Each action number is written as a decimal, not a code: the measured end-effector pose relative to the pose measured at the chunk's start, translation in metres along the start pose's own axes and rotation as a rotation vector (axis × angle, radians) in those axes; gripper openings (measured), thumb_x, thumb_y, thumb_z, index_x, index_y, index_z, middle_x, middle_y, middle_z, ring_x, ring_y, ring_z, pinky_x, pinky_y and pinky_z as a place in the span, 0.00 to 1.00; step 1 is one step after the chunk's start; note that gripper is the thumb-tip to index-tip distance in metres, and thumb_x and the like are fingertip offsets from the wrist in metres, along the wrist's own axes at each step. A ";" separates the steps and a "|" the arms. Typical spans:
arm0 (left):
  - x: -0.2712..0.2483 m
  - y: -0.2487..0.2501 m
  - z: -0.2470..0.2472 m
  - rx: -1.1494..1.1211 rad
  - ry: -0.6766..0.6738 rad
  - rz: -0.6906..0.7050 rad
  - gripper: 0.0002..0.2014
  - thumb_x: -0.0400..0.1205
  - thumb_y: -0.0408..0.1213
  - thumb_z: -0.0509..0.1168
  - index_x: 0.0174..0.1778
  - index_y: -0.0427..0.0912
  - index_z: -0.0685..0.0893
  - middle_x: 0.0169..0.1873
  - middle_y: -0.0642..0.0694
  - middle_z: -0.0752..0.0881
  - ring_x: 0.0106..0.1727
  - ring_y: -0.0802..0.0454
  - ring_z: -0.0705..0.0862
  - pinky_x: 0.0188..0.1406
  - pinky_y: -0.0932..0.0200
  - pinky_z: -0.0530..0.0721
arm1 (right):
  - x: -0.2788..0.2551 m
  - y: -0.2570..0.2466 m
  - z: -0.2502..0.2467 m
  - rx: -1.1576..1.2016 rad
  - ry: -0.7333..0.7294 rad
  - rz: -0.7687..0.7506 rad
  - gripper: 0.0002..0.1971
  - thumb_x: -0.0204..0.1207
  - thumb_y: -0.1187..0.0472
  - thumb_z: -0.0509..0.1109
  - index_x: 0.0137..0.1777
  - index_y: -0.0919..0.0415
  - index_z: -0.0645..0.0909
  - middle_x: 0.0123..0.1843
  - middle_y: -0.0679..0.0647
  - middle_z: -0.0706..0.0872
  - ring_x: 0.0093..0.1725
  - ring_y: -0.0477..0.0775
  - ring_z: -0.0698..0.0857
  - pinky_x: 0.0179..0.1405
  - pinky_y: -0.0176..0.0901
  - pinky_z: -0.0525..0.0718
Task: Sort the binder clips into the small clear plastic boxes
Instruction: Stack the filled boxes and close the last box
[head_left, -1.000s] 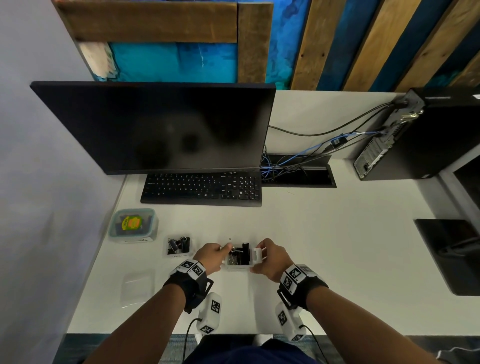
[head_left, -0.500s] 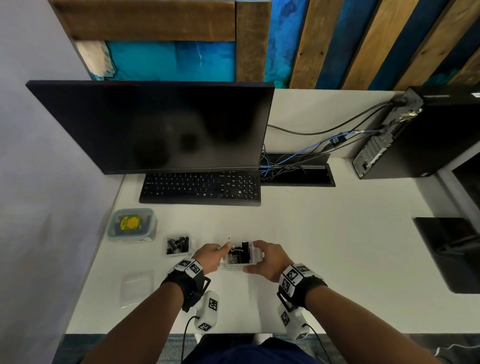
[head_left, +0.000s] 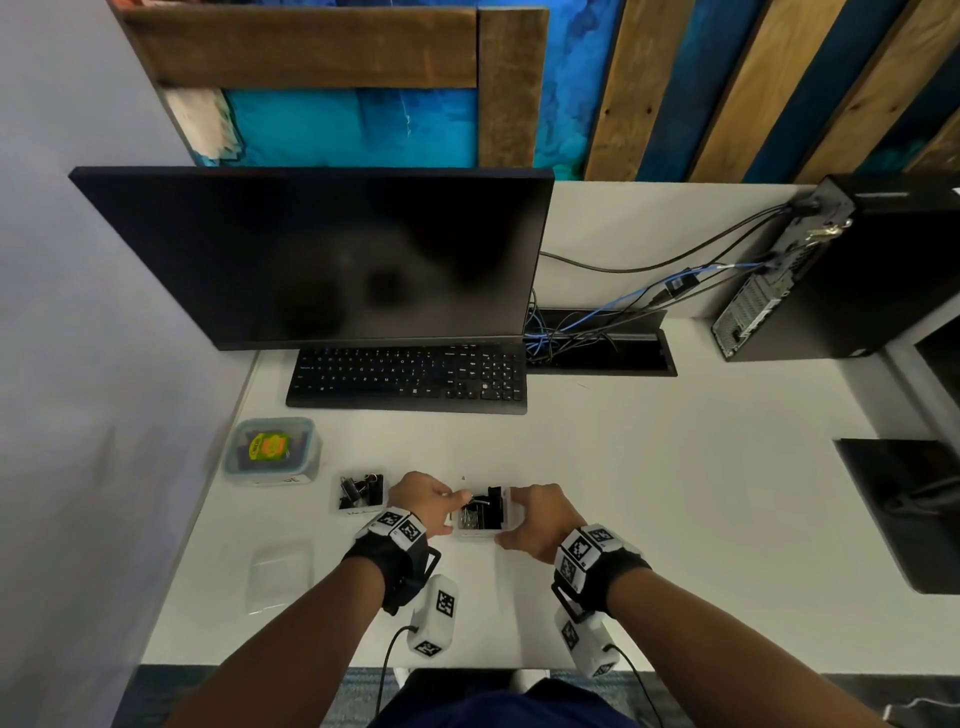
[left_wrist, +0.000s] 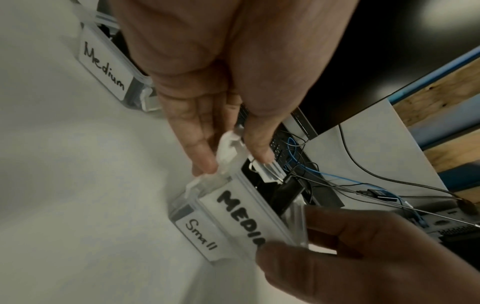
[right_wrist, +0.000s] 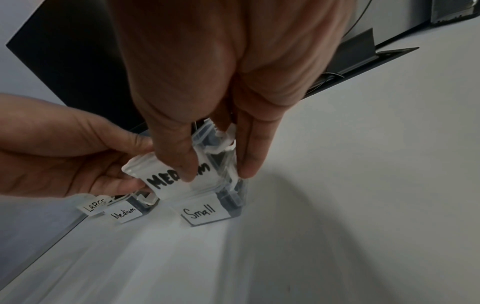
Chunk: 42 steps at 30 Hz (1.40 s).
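Note:
A small clear box labelled "Small" (right_wrist: 205, 214) stands on the white desk (head_left: 649, 493) with black binder clips (head_left: 491, 506) inside. Over it lies a clear lid labelled "MEDIUM" (left_wrist: 241, 216), slanted, not flush. My left hand (left_wrist: 233, 160) pinches the lid's left end between thumb and fingers. My right hand (right_wrist: 217, 172) grips the right end, thumb on the label. In the head view both hands, left (head_left: 452, 506) and right (head_left: 506, 519), flank the box (head_left: 485, 532). A second box labelled "Medium" (head_left: 361, 493), uncovered, holds more clips to the left.
A larger tub labelled "LARGE" (head_left: 272, 452) sits at the far left, and a loose clear lid (head_left: 283, 574) lies near the desk's front edge. Keyboard (head_left: 410, 379) and monitor (head_left: 337, 260) stand behind; cables (head_left: 597, 322) and a PC tower (head_left: 831, 275) are at the back right.
My right hand has swung the lid from upright beside the box down over its top. My left hand has stayed at the box's left end.

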<state>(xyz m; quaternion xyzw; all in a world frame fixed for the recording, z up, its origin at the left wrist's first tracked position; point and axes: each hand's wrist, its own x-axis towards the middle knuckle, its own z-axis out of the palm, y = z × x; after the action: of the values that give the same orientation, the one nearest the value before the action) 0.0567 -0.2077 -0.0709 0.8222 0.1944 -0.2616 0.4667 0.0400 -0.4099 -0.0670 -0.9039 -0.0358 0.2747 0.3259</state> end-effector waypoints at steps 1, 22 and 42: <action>-0.001 0.002 0.002 0.013 0.021 -0.002 0.18 0.71 0.48 0.79 0.44 0.36 0.91 0.39 0.43 0.90 0.42 0.47 0.90 0.40 0.49 0.91 | 0.000 -0.001 0.000 0.000 -0.001 0.010 0.23 0.66 0.55 0.80 0.63 0.53 0.86 0.45 0.46 0.87 0.43 0.46 0.84 0.29 0.21 0.73; -0.006 0.007 -0.001 0.031 -0.005 -0.008 0.18 0.73 0.50 0.77 0.31 0.38 0.84 0.28 0.48 0.83 0.32 0.54 0.86 0.30 0.60 0.89 | 0.005 -0.003 -0.004 0.025 -0.026 0.089 0.30 0.55 0.50 0.86 0.61 0.49 0.88 0.49 0.47 0.91 0.49 0.47 0.87 0.48 0.37 0.85; -0.012 0.001 0.003 -0.049 0.087 0.007 0.08 0.73 0.39 0.77 0.43 0.43 0.86 0.46 0.43 0.87 0.43 0.49 0.89 0.39 0.51 0.91 | -0.003 0.001 -0.003 0.026 0.207 -0.215 0.08 0.77 0.57 0.74 0.55 0.54 0.89 0.63 0.47 0.83 0.60 0.48 0.83 0.56 0.32 0.76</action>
<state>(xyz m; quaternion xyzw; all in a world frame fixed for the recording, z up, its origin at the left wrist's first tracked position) 0.0473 -0.2121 -0.0646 0.8219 0.2179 -0.2189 0.4787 0.0390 -0.4132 -0.0637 -0.9140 -0.0948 0.1441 0.3671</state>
